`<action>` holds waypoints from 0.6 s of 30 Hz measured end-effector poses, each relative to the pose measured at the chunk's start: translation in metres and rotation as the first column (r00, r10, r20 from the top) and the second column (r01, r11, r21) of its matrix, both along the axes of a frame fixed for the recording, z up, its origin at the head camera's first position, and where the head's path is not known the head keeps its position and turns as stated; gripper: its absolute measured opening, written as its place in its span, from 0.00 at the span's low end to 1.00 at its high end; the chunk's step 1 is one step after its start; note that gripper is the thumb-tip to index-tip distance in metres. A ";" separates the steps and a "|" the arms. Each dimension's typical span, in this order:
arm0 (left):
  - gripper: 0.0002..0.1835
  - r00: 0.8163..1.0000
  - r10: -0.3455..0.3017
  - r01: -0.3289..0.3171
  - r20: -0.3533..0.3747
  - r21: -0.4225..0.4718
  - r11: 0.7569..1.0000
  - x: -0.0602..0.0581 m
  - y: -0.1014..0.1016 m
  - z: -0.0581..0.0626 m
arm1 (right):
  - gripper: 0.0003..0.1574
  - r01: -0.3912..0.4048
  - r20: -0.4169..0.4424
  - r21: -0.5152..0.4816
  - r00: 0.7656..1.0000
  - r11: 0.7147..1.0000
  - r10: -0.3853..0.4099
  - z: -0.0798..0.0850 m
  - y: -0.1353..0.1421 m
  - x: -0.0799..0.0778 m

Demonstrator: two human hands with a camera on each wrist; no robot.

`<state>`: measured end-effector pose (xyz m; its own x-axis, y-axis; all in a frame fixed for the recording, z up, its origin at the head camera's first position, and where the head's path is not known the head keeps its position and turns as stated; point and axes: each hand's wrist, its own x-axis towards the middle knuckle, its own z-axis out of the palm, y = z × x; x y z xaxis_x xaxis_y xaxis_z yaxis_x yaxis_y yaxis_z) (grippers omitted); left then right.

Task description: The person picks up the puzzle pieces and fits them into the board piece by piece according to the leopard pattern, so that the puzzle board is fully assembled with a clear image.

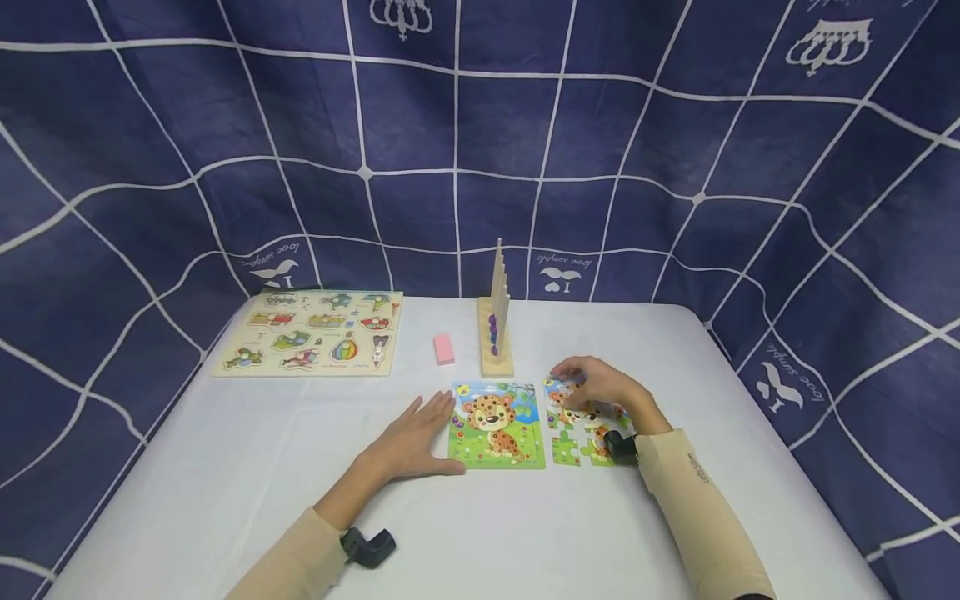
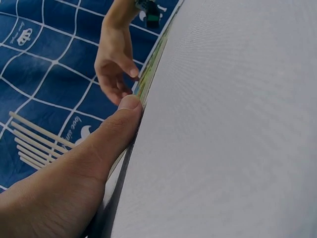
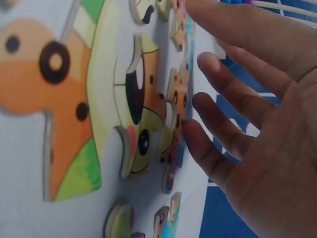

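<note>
Beige sleeves closest to camera: left sleeve (image 1: pixel 294 557) low on the near side, right sleeve (image 1: pixel 701 508) coming in from the right, each with a black wrist unit (image 1: pixel 367 548) at the cuff. Left hand (image 1: pixel 408 442): flat on white table (image 1: pixel 225 500), fingers spread, thumb out to the near left corner of the leopard board (image 1: pixel 497 433), holding nothing. Right hand (image 1: pixel 600 383): over the loose puzzle pieces (image 1: pixel 566 451), fingers apart and slightly bent, thumb clear of them, no piece seen in grip. Fingertip contact: can't tell. Pieces lie just right of the board, roughly laid out as a leopard, gaps between some. Beyond the board: peg stand (image 1: pixel 497 365) with upright rods, purple beads low down; pink block (image 1: pixel 444 350) left of it. Knobbed vehicle puzzle (image 1: pixel 311 333) far left. Navy gridded cloth (image 1: pixel 416 208) behind.
</note>
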<state>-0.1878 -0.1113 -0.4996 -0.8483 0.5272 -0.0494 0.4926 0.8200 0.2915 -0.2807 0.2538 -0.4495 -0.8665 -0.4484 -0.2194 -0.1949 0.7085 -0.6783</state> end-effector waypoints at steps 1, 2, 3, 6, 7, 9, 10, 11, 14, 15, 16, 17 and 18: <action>0.65 1.000 -0.001 0.001 0.002 0.003 1.000 0.000 0.000 0.000 | 0.34 0.010 0.006 0.009 1.000 1.000 -0.010 -0.001 0.000 -0.001; 0.65 1.000 -0.002 0.002 0.004 0.006 1.000 0.000 0.000 0.000 | 0.33 0.030 0.021 0.012 0.999 0.999 -0.030 -0.003 0.000 -0.002; 0.65 1.000 -0.003 0.003 0.003 0.009 1.000 0.000 0.000 0.000 | 0.33 0.038 0.029 0.023 0.999 0.999 -0.038 -0.005 -0.001 -0.004; 0.65 1.000 -0.005 0.005 -0.008 0.003 1.000 0.000 0.000 -0.001 | 0.32 0.054 0.049 0.051 0.997 0.997 -0.056 -0.008 -0.001 -0.007; 0.65 1.000 -0.006 0.006 -0.011 0.006 1.000 0.000 0.000 -0.001 | 0.32 0.056 0.054 0.056 0.997 0.997 -0.059 -0.008 -0.001 -0.008; 0.65 1.000 -0.005 0.006 -0.017 0.009 1.000 0.000 0.000 -0.001 | 0.32 0.053 0.059 0.064 0.997 0.997 -0.057 -0.008 0.001 -0.011; 0.66 1.000 -0.004 0.005 -0.016 0.009 1.000 0.000 0.000 -0.002 | 0.32 0.052 0.058 0.067 0.997 0.996 -0.056 -0.008 0.001 -0.012; 0.66 1.000 -0.003 0.003 -0.016 0.008 1.000 0.000 0.000 -0.002 | 0.31 0.046 0.056 0.066 0.997 0.997 -0.049 -0.009 0.002 -0.013; 0.66 1.000 0.003 -0.003 -0.008 0.003 1.000 0.000 0.000 -0.003 | 0.31 0.033 0.053 0.067 0.998 0.997 -0.037 -0.011 0.005 -0.016; 0.66 1.000 0.005 -0.005 -0.005 0.001 1.000 0.000 0.001 -0.004 | 0.30 0.035 0.054 0.068 0.998 0.997 -0.038 -0.011 0.005 -0.017; 0.66 1.000 0.006 -0.006 -0.004 -0.001 1.000 -0.001 0.001 -0.004 | 0.30 0.029 0.052 0.067 0.998 0.997 -0.032 -0.012 0.006 -0.018; 0.66 1.000 0.007 -0.007 -0.002 -0.003 1.000 -0.001 0.001 -0.004 | 0.30 0.024 0.053 0.064 0.998 0.998 -0.027 -0.012 0.006 -0.019; 0.66 1.000 0.008 -0.008 -0.002 -0.003 1.000 -0.001 0.001 -0.004 | 0.30 0.029 0.058 0.060 0.998 0.998 -0.033 -0.013 0.006 -0.019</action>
<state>-0.1887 -0.1106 -0.5036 -0.8526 0.5203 -0.0494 0.4865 0.8247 0.2884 -0.2996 0.2599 -0.4624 -0.8644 -0.4062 -0.2963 -0.1329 0.7530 -0.6445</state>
